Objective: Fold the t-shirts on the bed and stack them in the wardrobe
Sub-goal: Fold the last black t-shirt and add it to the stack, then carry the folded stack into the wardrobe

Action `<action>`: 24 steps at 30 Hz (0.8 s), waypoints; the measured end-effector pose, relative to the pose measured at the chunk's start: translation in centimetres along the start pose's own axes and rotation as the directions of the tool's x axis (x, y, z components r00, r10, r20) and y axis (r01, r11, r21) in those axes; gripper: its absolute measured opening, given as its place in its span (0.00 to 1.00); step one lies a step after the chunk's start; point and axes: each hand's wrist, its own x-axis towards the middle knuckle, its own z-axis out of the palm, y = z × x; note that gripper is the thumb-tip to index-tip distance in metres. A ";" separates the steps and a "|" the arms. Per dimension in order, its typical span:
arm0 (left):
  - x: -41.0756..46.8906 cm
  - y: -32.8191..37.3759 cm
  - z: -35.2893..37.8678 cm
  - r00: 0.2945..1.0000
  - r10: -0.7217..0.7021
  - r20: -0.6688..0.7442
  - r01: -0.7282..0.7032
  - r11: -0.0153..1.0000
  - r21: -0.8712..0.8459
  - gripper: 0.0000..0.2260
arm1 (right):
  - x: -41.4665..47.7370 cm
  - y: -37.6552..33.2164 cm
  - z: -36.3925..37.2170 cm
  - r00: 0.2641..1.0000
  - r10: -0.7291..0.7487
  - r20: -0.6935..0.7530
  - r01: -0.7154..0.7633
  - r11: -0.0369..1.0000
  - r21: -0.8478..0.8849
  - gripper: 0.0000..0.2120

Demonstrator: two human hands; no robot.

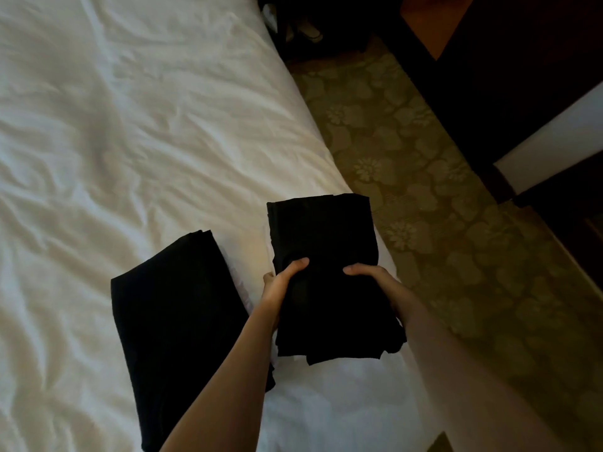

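A folded black t-shirt [323, 243] is held over the right edge of the bed [130, 125], with a white folded layer showing under its left side. My left hand [280, 282] grips its near left side, thumb on top. My right hand [372, 278] grips its near right side, thumb on top too. A second folded black t-shirt [176, 321] lies flat on the white sheet to the left, partly behind my left forearm.
Patterned olive carpet [440, 223] runs along the bed's right side. Dark wooden furniture [522, 76] with a pale panel stands at the upper right. Dim objects lie on the floor past the bed's far corner.
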 end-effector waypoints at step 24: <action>-6.6 2.5 29.6 0.982 0.140 0.123 -0.150 0.986 0.069 0.43 | -15.7 -10.7 -23.0 0.983 -0.173 -0.068 0.169 0.984 -0.060 0.11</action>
